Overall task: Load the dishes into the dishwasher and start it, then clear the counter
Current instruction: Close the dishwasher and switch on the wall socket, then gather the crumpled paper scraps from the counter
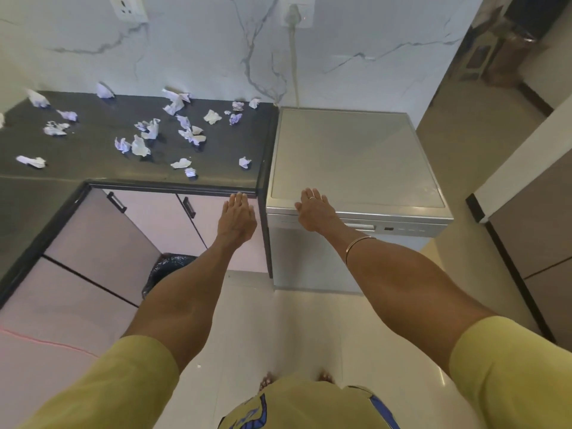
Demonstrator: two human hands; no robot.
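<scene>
Marble-walled kitchen: dishwasher door closed, right hand flat on its front top edge, left hand open just left, holding nothing; crumpled papers litter counter further left, so likely counter-clearing next.

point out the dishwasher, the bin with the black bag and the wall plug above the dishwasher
dishwasher [356, 156], head view, on its flat grey top
bin [168, 266], head view, on the black bag at its rim
wall plug [294, 12], head view, on the white plug body in the socket
</scene>
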